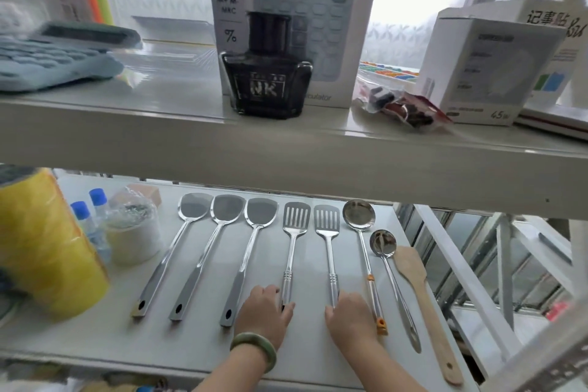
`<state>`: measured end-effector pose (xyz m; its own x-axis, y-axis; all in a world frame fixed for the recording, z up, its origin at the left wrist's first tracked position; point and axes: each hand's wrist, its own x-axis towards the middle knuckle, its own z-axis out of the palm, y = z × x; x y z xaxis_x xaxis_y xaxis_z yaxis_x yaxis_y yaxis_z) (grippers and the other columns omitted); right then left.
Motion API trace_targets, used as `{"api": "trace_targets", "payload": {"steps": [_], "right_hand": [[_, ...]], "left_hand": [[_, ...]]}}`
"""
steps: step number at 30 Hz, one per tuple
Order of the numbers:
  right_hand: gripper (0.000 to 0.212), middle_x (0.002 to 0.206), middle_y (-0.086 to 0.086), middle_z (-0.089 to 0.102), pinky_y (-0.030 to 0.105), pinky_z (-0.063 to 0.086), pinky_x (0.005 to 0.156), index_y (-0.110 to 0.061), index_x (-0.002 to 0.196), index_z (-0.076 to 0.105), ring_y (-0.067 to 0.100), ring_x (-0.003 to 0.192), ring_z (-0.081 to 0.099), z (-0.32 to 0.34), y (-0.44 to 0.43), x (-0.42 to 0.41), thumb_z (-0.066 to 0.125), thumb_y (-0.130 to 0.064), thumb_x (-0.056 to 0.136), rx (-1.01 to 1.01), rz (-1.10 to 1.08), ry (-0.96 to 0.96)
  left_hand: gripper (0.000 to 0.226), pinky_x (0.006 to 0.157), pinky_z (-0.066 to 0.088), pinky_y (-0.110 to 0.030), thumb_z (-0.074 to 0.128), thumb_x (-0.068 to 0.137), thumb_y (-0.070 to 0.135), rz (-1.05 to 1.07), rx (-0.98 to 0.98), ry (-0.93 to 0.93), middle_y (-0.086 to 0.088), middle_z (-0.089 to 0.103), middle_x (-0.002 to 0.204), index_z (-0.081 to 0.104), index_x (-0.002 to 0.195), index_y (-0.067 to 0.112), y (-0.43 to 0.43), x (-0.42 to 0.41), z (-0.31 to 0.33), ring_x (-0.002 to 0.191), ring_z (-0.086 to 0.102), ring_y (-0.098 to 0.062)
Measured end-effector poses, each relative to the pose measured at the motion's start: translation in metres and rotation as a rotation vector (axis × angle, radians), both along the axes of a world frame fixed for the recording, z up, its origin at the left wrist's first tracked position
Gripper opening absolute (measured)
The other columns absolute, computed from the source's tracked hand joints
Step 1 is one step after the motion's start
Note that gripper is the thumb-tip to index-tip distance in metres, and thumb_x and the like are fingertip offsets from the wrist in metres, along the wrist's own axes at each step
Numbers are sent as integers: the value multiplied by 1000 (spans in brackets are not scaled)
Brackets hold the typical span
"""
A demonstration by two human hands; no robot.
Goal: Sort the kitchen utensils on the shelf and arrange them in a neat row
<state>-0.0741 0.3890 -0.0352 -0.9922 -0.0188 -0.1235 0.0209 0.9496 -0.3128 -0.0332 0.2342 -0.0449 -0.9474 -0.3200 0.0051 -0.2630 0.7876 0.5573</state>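
Observation:
Steel utensils lie side by side on the lower white shelf, heads pointing away from me. From the left come three solid turners, then a left slotted turner and a right slotted turner. Further right lie a ladle with orange handle bands, a smaller spoon and a wooden spatula. My left hand, with a green bangle on its wrist, grips the handle end of the left slotted turner. The handle end of the right slotted turner sits in my right hand.
At the shelf's left stand a big yellow roll, two blue-capped bottles and a white tub. The upper shelf hangs close above, carrying an ink bottle, a calculator box and other boxes. White frame bars run along the right.

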Motion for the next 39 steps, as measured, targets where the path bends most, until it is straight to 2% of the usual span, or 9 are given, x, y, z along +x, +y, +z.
{"api": "trace_targets", "payload": {"steps": [3, 6, 8, 10, 13, 17, 19, 26, 39], "right_hand": [[33, 117, 13, 57, 30, 44, 90, -5, 111, 54, 26, 109, 55, -1, 0, -1, 46, -30, 91, 15, 5, 11], [52, 127, 11, 47, 32, 41, 97, -9, 130, 39, 25, 116, 48, 0, -2, 2, 46, -41, 90, 31, -14, 94], [63, 135, 11, 38, 33, 34, 104, -15, 141, 25, 26, 123, 38, 0, -8, 5, 45, -43, 89, 15, 26, 160], [63, 142, 11, 31, 35, 24, 112, -21, 144, 21, 27, 131, 28, 0, -18, 9, 44, -41, 89, -14, 143, 187], [58, 155, 6, 11, 38, 8, 118, -33, 144, 17, 25, 143, 6, 1, -38, 17, 41, -39, 92, -71, 349, 145], [49, 158, 6, -5, 36, 2, 118, -33, 141, 28, 22, 145, -10, -9, -59, 22, 40, -35, 94, -80, 511, 76], [46, 158, 10, -6, 35, 3, 119, -26, 139, 35, 25, 145, -9, -14, -65, 23, 40, -32, 93, -93, 497, 19], [46, 157, 16, -6, 31, 5, 118, -3, 137, 30, 26, 145, -3, -18, -76, 26, 36, -12, 92, -114, 382, -18], [54, 157, 14, -8, 30, 2, 118, -6, 143, 23, 25, 145, -4, -18, -84, 28, 35, -14, 90, -96, 291, -35]], "left_hand": [[39, 96, 44, -34, 57, 84, 38, 19, -88, 128, -5, 56, 115, 56, 118, 19, -20, 4, -3, 109, 53, -24], [38, 90, 49, -38, 71, 73, 28, 96, -146, 198, -11, 60, 104, 64, 108, 14, -42, 5, -5, 99, 57, -30], [41, 92, 48, -39, 71, 73, 27, 124, -166, 165, -11, 57, 107, 62, 111, 16, -51, 7, -3, 101, 53, -30], [44, 99, 43, -36, 64, 79, 30, 119, -136, 91, -9, 51, 116, 55, 121, 22, -56, 9, -2, 110, 47, -27], [43, 98, 43, -32, 56, 83, 31, 109, -105, 12, -6, 46, 120, 49, 126, 27, -58, 9, -1, 114, 44, -24], [43, 98, 44, -32, 54, 84, 30, 80, -94, -55, -6, 48, 119, 48, 127, 28, -62, 9, -1, 111, 49, -24], [45, 98, 44, -32, 54, 83, 27, 72, -73, -73, -8, 49, 118, 48, 127, 29, -65, 9, -2, 109, 51, -25], [50, 97, 44, -32, 54, 81, 21, 35, -30, -105, -12, 52, 115, 47, 129, 27, -68, 8, -1, 107, 53, -29], [51, 99, 43, -33, 57, 82, 28, -33, -3, -118, -11, 52, 115, 44, 132, 27, -68, -1, -2, 109, 53, -29]]}}
